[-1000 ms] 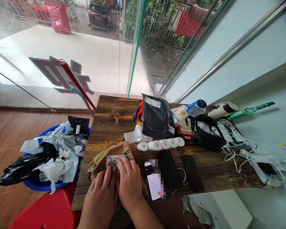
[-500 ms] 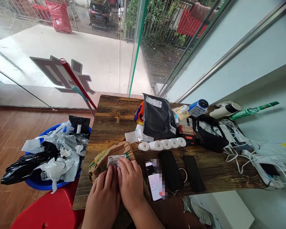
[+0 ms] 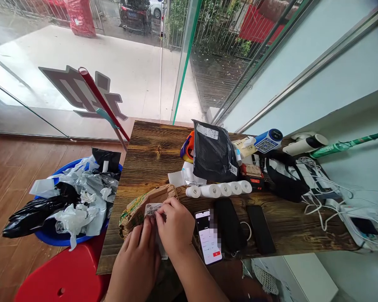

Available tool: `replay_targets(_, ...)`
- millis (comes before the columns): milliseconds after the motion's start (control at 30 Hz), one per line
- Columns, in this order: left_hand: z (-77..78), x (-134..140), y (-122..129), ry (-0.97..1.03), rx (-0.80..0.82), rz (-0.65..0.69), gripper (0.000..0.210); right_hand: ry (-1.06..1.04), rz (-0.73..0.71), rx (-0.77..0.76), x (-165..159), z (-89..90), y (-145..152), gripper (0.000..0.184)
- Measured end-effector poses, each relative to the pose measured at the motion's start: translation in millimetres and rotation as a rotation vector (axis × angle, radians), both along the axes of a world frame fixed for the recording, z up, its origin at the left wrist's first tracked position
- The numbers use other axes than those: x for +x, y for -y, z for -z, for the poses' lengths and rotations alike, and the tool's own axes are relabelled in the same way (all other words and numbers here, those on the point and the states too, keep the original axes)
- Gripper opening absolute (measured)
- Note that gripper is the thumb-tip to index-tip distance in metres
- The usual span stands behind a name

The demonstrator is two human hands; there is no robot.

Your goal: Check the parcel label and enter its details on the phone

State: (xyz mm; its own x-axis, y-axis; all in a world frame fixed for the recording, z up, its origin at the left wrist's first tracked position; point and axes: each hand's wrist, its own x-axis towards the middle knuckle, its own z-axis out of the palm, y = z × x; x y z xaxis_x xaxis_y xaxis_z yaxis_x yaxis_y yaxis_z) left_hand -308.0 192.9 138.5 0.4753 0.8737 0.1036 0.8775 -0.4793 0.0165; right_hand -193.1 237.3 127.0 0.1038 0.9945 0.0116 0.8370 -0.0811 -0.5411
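left hand (image 3: pixel 136 256) on brown parcel (image 3: pixel 139 210), its grip unclear, right hand (image 3: pixel 177 227), grip pinched on white label (image 3: pixel 151 208)

package (image 3: pixel 135 213) on table (image 3: pixel 156 153), left of phone (image 3: pixel 204 240)

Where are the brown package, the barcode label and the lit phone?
Brown package (image 3: pixel 136 216): head view, on its paper wrapping.
Barcode label (image 3: pixel 150 209): head view, on its printed face.
Lit phone (image 3: pixel 204 240): head view, on its screen.
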Motion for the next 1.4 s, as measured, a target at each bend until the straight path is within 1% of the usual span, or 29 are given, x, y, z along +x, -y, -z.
replay_targets(133, -0.4, 0, -1, 0.013, -0.011, -0.019, 0.044, 0.006, -0.006, -0.011, 1, -0.8, -1, 0.015)
replay_targets(300, 2.3, -1, -2, 0.000, 0.023, 0.002, 0.043, 0.006, -0.006, -0.017, 1, -2.4, -2, 0.014)
replay_targets(400, 4.0, -1, -3, -0.019, 0.011, -0.001, 0.044, -0.005, -0.009, -0.022, 3, -2.7, -1, 0.015)
replay_targets(567, 0.7, -4, -8, -0.005, 0.016, 0.040, 0.042, -0.002, -0.029, -0.029, 3, -3.0, -2, 0.012)
replay_targets(700, -0.2, -8, -5, 0.034, 0.016, 0.046, 0.041, 0.037, -0.008, -0.039, 1, -4.4, -4, 0.013)
replay_targets(867, 5.1, -11, 0, 0.035, 0.040, 0.090, 0.043, 0.009, 0.011, -0.042, 0, -6.1, -3, 0.013)
replay_targets(933, 7.6, -12, 0, 0.024, 0.020, 0.101, 0.043, -0.005, 0.028, -0.038, -2, -5.1, -2, 0.015)
replay_targets(1167, 17.7, -16, 4, 0.063, -0.030, 0.059, 0.048, -0.014, 0.058, 0.006, -6, 2.5, 3, 0.018)
replay_targets(1267, 21.1, -19, 8, 0.048, -0.048, 0.065, 0.049, -0.014, 0.052, 0.044, -5, 4.5, 5, 0.018)
replay_targets(1400, 23.5, -22, 10, 0.001, -0.033, 0.093, 0.045, -0.014, 0.042, 0.072, -3, 7.0, 6, 0.019)
